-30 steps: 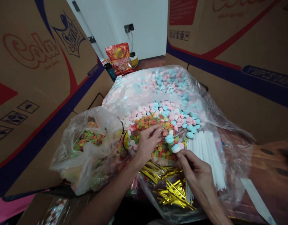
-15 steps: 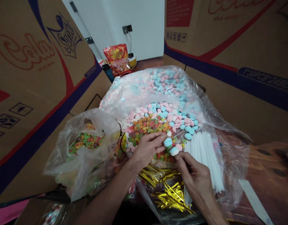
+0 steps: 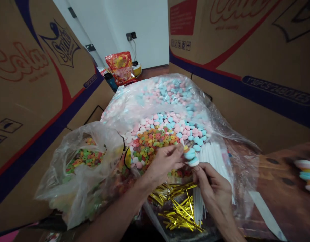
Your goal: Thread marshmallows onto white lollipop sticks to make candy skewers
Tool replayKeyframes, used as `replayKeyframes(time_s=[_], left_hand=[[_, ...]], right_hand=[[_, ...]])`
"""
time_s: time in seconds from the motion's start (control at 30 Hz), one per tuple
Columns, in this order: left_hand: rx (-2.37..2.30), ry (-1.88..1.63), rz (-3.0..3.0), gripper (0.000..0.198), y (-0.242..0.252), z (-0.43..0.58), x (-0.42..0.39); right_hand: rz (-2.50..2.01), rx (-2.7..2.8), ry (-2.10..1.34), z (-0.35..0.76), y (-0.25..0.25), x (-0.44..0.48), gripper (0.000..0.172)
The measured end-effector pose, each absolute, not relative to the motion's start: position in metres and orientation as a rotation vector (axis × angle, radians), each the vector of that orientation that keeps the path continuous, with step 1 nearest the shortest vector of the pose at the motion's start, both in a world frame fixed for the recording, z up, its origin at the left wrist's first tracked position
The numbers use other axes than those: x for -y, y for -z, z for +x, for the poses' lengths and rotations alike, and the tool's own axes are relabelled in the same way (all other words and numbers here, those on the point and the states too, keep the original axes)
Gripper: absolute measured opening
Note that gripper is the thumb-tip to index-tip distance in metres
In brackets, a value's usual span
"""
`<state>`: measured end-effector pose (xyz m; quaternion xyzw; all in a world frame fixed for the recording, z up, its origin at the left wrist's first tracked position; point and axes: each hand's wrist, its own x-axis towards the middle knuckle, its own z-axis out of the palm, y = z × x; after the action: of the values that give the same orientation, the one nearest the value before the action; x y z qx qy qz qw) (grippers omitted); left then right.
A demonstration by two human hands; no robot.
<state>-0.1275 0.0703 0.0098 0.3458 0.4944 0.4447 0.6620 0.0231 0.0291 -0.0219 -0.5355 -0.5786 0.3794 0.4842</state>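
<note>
My right hand (image 3: 215, 185) pinches the lower end of a candy skewer, whose stick is mostly hidden. Blue and white marshmallows (image 3: 191, 156) are stacked on it, with an orange gummy ring (image 3: 186, 148) at the upper end. The fingers of my left hand (image 3: 167, 158) are closed at that ring. Beneath my hands is a heap of colourful gummy rings (image 3: 155, 141), beside loose pink, blue and white marshmallows (image 3: 185, 129) spilling from a clear bag (image 3: 144, 90). White sticks (image 3: 212, 158) lie beyond my right hand, gold twist ties (image 3: 181, 211) below.
Tall cardboard boxes (image 3: 43, 111) (image 3: 233, 84) flank the table on both sides. At left stands an open plastic bag of gummy rings (image 3: 86, 158). Finished-looking marshmallow skewers (image 3: 307, 174) lie at the right edge, near a white strip (image 3: 267, 215). A red candy packet (image 3: 119, 69) stands behind.
An orange gummy ring now shows at the skewer's upper end by my left fingertips. Both hands are closer together. The view has shifted right, bringing the stacked marshmallows at the right edge further into sight.
</note>
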Motion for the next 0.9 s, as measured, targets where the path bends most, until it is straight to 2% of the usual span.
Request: replayKeyframes(time_s=[0.1, 0.17, 0.4, 0.5, 0.6, 0.77, 0.83, 0.9], left_hand=[[-1.466, -1.084, 1.315, 0.029, -0.017, -0.139, -0.099], [-1.694, -1.018, 1.721, 0.020, -0.021, -0.145, -0.117], [-2.027, -0.273, 2.265, 0.023, -0.014, -0.131, -0.156], [-2.047, -0.099, 2.341, 0.022, -0.009, -0.124, -0.163], [-2.027, -0.241, 2.301, 0.021, -0.010, -0.126, -0.162], [-1.818, -0.760, 2.059, 0.021, -0.021, -0.132, -0.133], [-1.613, -0.730, 2.015, 0.015, -0.022, -0.130, -0.115], [-1.455, -0.597, 2.023, 0.017, -0.016, -0.124, -0.098]], right_hand=[[-1.371, 1.330, -0.828, 0.032, 0.020, -0.037, 0.029], [-1.410, 1.300, -0.793, 0.036, 0.022, -0.040, 0.030], [-1.397, 1.328, -0.874, 0.035, 0.041, -0.036, 0.027], [-1.398, 1.349, -0.850, 0.035, 0.043, -0.036, 0.027], [-1.394, 1.317, -0.814, 0.037, 0.042, -0.036, 0.027], [-1.404, 1.197, -0.727, 0.041, 0.040, -0.037, 0.025], [-1.409, 1.149, -0.727, 0.042, 0.038, -0.038, 0.024], [-1.405, 1.117, -0.744, 0.043, 0.036, -0.038, 0.023]])
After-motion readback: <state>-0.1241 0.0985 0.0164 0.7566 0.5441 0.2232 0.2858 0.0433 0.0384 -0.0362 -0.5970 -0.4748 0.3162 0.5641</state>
